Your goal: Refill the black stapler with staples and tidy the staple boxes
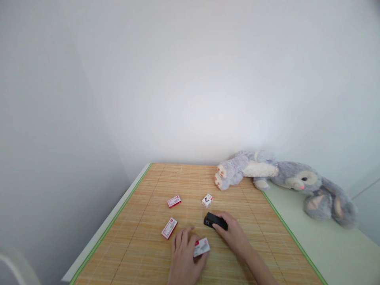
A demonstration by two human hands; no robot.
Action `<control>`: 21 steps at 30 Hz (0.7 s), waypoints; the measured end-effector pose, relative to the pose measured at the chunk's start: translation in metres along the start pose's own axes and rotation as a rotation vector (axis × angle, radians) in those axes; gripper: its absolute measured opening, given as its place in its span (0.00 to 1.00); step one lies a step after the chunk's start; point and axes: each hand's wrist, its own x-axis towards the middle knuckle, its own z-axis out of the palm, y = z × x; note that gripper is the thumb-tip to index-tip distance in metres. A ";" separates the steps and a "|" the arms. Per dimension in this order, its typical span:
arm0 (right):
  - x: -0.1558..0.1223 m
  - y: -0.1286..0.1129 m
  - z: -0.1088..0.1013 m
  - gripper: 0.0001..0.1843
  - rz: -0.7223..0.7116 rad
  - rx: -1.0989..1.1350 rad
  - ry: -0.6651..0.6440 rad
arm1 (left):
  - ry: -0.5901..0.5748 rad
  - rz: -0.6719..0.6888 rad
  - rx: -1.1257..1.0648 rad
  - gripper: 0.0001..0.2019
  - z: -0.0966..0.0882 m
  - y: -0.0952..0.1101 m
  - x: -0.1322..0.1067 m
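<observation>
A black stapler was gripped by the right hand in the middle of the mat. Just left of the stapler, a small box was pinched by the left hand. Three more boxes were seen beyond and left of the stapler.

Both hands, left and right, are bare, forearms unsleeved.

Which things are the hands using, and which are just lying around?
In use:
left hand on a small red-and-white box
right hand on the black stapler

Lying about:
three more small boxes on the bamboo mat
grey plush bunny
</observation>
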 end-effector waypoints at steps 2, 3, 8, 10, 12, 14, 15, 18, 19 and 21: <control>-0.003 0.005 0.001 0.16 0.009 0.002 0.022 | 0.145 -0.101 0.109 0.12 -0.002 -0.008 0.000; -0.005 0.007 0.002 0.16 0.007 0.005 0.036 | 0.211 -0.153 0.157 0.12 -0.004 -0.014 0.001; -0.011 0.014 0.009 0.17 -0.014 0.026 0.093 | 0.342 -0.321 0.191 0.14 -0.013 -0.049 0.006; -0.012 0.016 0.011 0.16 -0.019 0.039 0.113 | 0.325 -0.302 0.107 0.17 -0.013 -0.063 0.009; -0.013 0.016 0.013 0.16 -0.028 0.053 0.131 | 0.283 -0.263 0.022 0.24 -0.014 -0.075 0.015; -0.014 0.015 0.014 0.16 -0.033 0.062 0.136 | 0.239 -0.260 -0.001 0.29 -0.018 -0.087 0.021; -0.014 0.014 0.014 0.16 -0.033 0.064 0.137 | 0.225 -0.286 0.022 0.30 -0.022 -0.093 0.025; -0.015 0.012 0.013 0.16 -0.032 0.072 0.141 | 0.185 -0.408 0.152 0.35 -0.037 -0.111 0.036; -0.016 0.011 0.013 0.15 -0.032 0.075 0.140 | 0.157 -0.424 0.185 0.37 -0.043 -0.118 0.040; -0.016 0.012 0.014 0.15 -0.035 0.081 0.142 | 0.076 -0.376 0.218 0.40 -0.053 -0.131 0.046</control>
